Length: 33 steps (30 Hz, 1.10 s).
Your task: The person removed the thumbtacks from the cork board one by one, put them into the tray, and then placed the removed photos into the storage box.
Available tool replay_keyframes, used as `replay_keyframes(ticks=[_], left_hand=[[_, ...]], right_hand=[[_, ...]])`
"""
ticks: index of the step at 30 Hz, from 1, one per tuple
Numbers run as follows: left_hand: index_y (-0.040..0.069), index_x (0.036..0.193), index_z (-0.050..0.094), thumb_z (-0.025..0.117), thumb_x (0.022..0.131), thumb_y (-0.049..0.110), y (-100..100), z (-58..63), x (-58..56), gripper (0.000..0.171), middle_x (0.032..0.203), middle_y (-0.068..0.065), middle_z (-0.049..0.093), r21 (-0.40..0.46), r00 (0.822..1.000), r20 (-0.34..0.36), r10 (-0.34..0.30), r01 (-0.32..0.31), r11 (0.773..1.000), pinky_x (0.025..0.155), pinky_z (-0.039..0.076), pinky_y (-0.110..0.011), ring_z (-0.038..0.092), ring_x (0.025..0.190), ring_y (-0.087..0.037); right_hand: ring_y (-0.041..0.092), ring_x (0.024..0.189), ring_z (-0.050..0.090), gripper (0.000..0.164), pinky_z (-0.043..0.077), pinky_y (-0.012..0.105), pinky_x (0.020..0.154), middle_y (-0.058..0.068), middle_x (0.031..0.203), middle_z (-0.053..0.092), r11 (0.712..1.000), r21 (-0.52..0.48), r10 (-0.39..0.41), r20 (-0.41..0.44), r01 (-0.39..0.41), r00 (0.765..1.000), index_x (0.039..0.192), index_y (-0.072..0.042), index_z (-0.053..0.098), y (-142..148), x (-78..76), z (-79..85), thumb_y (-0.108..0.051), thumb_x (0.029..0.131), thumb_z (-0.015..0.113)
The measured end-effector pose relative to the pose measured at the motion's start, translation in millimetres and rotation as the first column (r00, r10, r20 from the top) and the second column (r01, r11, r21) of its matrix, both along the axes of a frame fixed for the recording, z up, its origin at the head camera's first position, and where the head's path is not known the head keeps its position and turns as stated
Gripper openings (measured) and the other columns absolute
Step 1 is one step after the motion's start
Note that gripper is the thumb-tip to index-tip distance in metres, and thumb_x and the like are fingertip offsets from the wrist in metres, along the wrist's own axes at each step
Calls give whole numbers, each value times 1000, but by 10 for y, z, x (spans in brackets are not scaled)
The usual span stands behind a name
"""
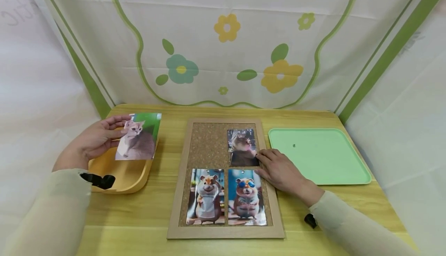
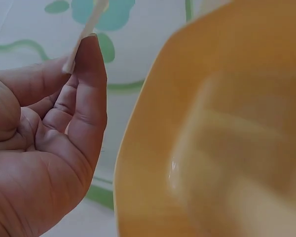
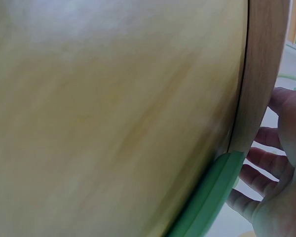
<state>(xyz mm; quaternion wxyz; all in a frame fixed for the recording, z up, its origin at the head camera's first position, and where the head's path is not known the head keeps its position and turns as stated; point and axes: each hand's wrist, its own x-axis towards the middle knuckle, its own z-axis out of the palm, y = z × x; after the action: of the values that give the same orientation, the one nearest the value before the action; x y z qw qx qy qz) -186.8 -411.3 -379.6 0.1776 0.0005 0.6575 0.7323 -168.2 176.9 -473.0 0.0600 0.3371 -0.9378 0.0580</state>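
Note:
My left hand [image 1: 97, 136] pinches a photo print of a pale cat [image 1: 143, 143] by its left edge, over a yellow plastic bin [image 1: 141, 182]. From the left wrist, the print's thin edge [image 2: 85, 37] shows between thumb and fingertip. My right hand [image 1: 283, 170] rests at the right side of a wood-framed corkboard [image 1: 207, 143], fingers loosely spread. Its fingertips lie right at the edge of a dark cat photo [image 1: 242, 149] in the board's upper right. Two hamster photos, one with an apron [image 1: 208, 200] and one with sunglasses [image 1: 246, 200], fill the lower half.
A light green tray [image 1: 324, 153] lies right of the board, with one small pin [image 1: 294, 145] on it. Pins show at the tops of the hamster photos. A flowered fabric wall [image 1: 223, 66] stands behind the wooden table [image 1: 129, 221].

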Motion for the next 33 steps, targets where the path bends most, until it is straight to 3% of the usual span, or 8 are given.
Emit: replay_keyframes(ticks=[10, 23, 33], left_hand=[[24, 137, 59, 55, 108, -2, -246, -56, 83, 40, 116, 7, 70, -32, 999, 31, 32, -31, 999, 76, 62, -28, 70, 95, -10], [26, 135, 60, 57, 108, 3, -266, -153, 82, 36, 113, 10, 67, -125, 997, 72, 24, -15, 992, 73, 59, -27, 63, 92, -9], [29, 135, 55, 55, 110, 5, -246, -248, 28, 34, 110, 15, 65, -294, 996, 85, 6, 19, 956, 76, 59, -26, 63, 94, -5]], right_hand=[[40, 137, 55, 62, 49, 57, 112, 20, 150, 58, 1000, 12, 3, -7, -3, 1000, 148, -1, 59, -12, -14, 13, -47, 107, 60], [39, 136, 56, 62, 50, 57, 111, 19, 150, 58, 1000, 13, 0, -6, 0, 1000, 149, -2, 59, -6, -4, 7, -47, 106, 60], [39, 136, 56, 62, 49, 56, 112, 19, 150, 59, 1000, 17, 0, -4, 0, 1000, 149, -2, 59, -10, -3, 3, -47, 107, 60]])
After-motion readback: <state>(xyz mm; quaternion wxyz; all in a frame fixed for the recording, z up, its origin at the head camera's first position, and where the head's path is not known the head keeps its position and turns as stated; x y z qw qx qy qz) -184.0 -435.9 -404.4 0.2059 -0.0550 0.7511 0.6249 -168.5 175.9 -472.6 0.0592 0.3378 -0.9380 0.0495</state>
